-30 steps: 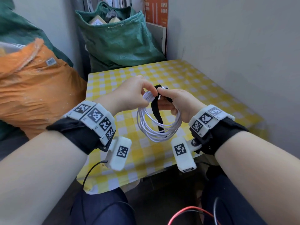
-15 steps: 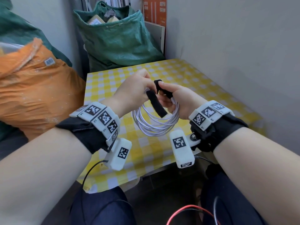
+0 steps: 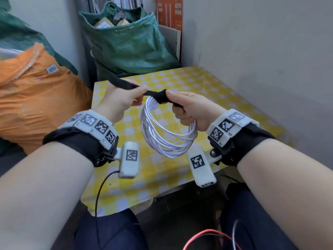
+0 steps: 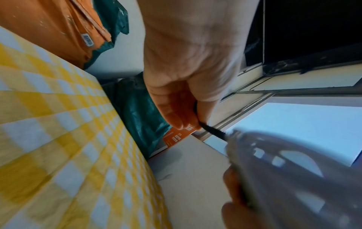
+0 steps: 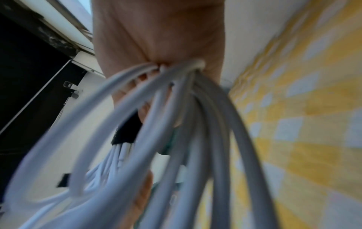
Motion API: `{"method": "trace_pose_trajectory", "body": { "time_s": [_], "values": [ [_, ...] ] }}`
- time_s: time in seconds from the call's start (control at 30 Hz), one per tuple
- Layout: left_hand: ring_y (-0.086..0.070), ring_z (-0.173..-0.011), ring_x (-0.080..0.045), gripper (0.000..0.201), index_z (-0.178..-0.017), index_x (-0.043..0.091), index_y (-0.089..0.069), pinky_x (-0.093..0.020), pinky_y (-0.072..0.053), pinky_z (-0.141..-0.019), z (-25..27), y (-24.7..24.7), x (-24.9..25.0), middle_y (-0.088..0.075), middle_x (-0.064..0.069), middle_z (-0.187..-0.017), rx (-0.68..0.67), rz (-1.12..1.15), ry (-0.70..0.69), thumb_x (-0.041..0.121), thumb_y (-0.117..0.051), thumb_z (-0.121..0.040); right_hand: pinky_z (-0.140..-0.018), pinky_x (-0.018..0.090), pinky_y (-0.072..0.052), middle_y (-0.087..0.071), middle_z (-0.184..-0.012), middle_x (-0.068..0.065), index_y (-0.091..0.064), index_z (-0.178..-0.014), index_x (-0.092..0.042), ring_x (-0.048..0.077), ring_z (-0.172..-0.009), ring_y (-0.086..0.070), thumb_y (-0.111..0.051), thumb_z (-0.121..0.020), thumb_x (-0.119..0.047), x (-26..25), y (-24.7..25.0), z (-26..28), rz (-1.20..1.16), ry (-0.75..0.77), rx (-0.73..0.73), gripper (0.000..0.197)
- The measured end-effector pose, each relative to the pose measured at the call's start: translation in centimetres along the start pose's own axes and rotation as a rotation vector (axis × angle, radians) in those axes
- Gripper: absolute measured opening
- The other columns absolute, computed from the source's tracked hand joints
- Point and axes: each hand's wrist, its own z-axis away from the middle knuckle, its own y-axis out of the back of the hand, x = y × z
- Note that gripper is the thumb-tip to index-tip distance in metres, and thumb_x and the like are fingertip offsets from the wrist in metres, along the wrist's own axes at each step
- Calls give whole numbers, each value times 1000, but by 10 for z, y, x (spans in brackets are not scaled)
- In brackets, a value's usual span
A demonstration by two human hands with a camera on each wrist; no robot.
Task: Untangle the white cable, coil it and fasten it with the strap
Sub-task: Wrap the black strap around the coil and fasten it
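The white cable [image 3: 165,139] hangs as a round coil of several loops above the yellow checked table [image 3: 189,82]. My right hand [image 3: 182,107] grips the coil's top right, thumb pressed on the black strap [image 3: 158,95] where it wraps the bundle. My left hand [image 3: 126,98] pinches the strap's free end and holds it taut, up and to the left. In the left wrist view the left fingers [image 4: 176,114] pinch the strap [image 4: 211,131]. The right wrist view shows the cable loops [image 5: 176,139] fanning from my palm, with the strap [image 5: 125,133] around them.
A grey wall [image 3: 261,51] stands close on the right of the table. A green sack [image 3: 129,44] sits behind the table and an orange sack [image 3: 36,98] to its left. Red and black wires [image 3: 207,237] lie near my knees.
The left hand has pulled the strap's loose end from hanging down over the coil to stretched up and left. Both hands and the coil have risen slightly.
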Motion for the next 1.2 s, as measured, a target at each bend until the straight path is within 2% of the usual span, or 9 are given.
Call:
{"method": "trace_pose_trajectory", "body": {
  "time_s": [0.1, 0.23, 0.5, 0.63, 0.73, 0.83, 0.93, 1.03, 1.2],
  "values": [
    [-59, -48, -11, 14, -69, 5, -59, -25, -50, -53, 15, -8, -5, -60, -1, -51, -164, 27, 117, 2, -69, -79, -33, 15, -19, -38, -65, -2, -61, -92, -11, 5, -43, -25, -46, -98, -32, 2, -3, -3, -69, 34, 7, 27],
    [-59, -41, -8, 33, -72, 10, -55, -21, -52, -47, 28, -22, 2, -60, 1, -47, -268, 201, 399, 6, -35, -98, -34, 13, -24, -55, -89, -2, -62, -102, -12, 6, -56, -41, -46, -99, -30, 4, -6, -4, -108, 66, 85, 24],
    [-57, -43, -12, 39, -63, 5, -62, -17, -51, -46, 28, -25, 7, -57, -4, -50, -336, 435, 612, 14, -45, -96, -43, 14, -40, -65, -87, 0, -61, -110, -8, 6, -61, -62, -42, -100, -27, 5, -10, -1, -112, 125, 69, 28],
    [-51, -51, -10, 30, -72, 9, -63, -17, -47, -46, 36, -26, 13, -55, 1, -50, -457, 247, 516, 15, -46, -96, -67, 21, -59, -68, -94, 12, -60, -115, -2, 14, -71, -65, -43, -100, -25, 8, -9, -3, -199, 74, 56, 32],
    [-54, -49, -8, 19, -84, 10, -65, -19, -50, -49, 31, -16, 15, -59, 3, -53, -489, 24, 507, 17, -51, -95, -79, 27, -57, -69, -98, 16, -61, -113, -2, 21, -80, -67, -44, -100, -24, 11, -10, -6, -226, 49, 67, 31],
    [-62, -60, -10, 20, -109, 10, -62, -23, -52, -54, 16, -3, 11, -64, 2, -69, -335, -151, 444, 17, -61, -90, -75, 27, -59, -65, -99, 17, -57, -119, 3, 22, -79, -65, -46, -100, -24, 15, -9, -9, -217, 36, 163, 35],
    [-55, -73, -12, 4, -88, 18, -63, -22, -49, -64, 10, 1, 17, -59, 2, -77, -133, -228, 101, 14, -64, -88, -68, 25, -60, -65, -91, 13, -57, -119, 3, 21, -73, -65, -46, -100, -23, 18, -7, -11, -186, 21, 224, 34],
    [-52, -61, 2, 13, -81, 23, -69, -11, -43, -61, 17, -7, 29, -61, 6, -74, -300, -456, -189, 10, -70, -81, -65, 23, -59, -64, -88, 11, -58, -113, 1, 18, -67, -63, -45, -100, -22, 19, -9, -12, -171, 24, 248, 30],
    [-53, -76, -13, 35, -104, 20, -73, -17, -31, -65, 20, -25, 21, -64, 1, -82, -443, -1022, -468, 2, -67, -74, -49, 19, -53, -62, -76, 10, -61, -94, -4, 13, -52, -58, -44, -100, -24, 15, -12, -10, -115, 12, 248, 27]
  ]
}}
